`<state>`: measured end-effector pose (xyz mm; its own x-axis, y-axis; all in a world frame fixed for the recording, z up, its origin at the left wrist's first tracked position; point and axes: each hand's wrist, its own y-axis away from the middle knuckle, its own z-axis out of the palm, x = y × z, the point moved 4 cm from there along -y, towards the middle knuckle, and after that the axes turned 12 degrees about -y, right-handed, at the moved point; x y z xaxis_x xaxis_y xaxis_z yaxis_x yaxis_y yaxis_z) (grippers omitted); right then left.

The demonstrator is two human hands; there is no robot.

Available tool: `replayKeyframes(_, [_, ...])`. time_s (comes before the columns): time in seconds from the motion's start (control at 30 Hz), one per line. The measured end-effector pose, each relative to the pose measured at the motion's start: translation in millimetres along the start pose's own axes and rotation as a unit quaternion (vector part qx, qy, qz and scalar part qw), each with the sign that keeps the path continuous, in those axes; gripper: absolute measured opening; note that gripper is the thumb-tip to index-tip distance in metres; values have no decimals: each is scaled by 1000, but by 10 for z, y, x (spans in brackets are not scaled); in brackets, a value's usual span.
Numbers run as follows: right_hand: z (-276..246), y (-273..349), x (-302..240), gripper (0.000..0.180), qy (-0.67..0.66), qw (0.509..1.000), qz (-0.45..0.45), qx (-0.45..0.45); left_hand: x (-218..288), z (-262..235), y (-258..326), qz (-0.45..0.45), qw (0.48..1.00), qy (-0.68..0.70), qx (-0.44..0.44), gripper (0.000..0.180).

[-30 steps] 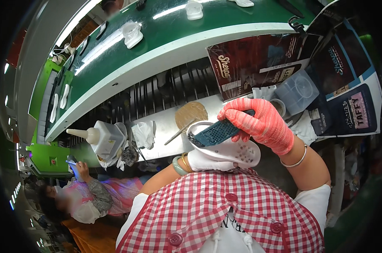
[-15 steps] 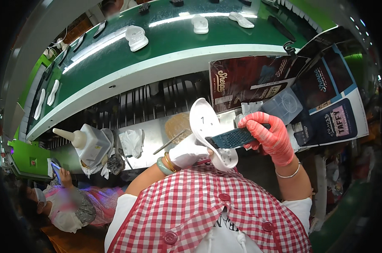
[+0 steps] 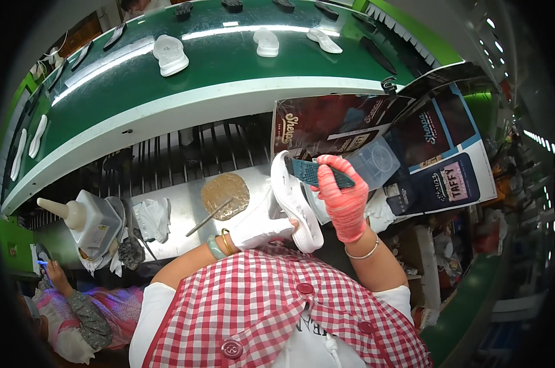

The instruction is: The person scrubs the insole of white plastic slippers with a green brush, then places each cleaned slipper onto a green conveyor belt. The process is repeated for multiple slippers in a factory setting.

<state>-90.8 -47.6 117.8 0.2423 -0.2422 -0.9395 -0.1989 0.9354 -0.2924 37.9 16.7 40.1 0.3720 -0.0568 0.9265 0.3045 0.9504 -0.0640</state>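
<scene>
Sole [image 3: 299, 208], its long axis running 11 to 5 o'clock, lies at 9 o'clock from the right grip [image 3: 345, 199], which pinches a teal tool [image 3: 307, 173] by its 11 o'clock end, while the nearer left grip [image 3: 262, 230] clasps its lower part.

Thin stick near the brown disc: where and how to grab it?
I'd pinch the stick near its lower-left end, coming from above on the wearer's side. That end juts past the disc over the metal bench, while the other end lies on the disc. It's slim and straight, so fingertips across its length would probably suit best.
</scene>
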Motion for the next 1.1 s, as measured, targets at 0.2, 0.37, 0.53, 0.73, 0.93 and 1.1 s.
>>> replayKeyframes(0.2, [-115, 74, 75, 15, 131, 989, -72, 6, -35, -68, 5, 21, 999, 14, 42, 88])
replayKeyframes(0.37, [-17, 100, 79, 13, 191, 964, -177, -55, 0, -66, 37, -13, 998, 31, 51, 93])
replayKeyframes(0.53, [-13, 164, -34, 11, 137, 984, -110, -42, -5, -96, 56, 2, 996, 31, 78, 91])
replayKeyframes(0.73, [-127, 239, 15, 11, 154, 972, -169, -57, -58, -168, 149, -10, 990, 9, 140, 82])
replayKeyframes(0.93, [-96, 311, -137, 14, 178, 959, -171, -142, 83, -191, 234, -34, 983, 41, 175, 74])
replayKeyframes(1.1, [-162, 332, -190, 13, 113, 975, -144, -128, 89, -214, 270, -28, 981, 68, 177, 66])
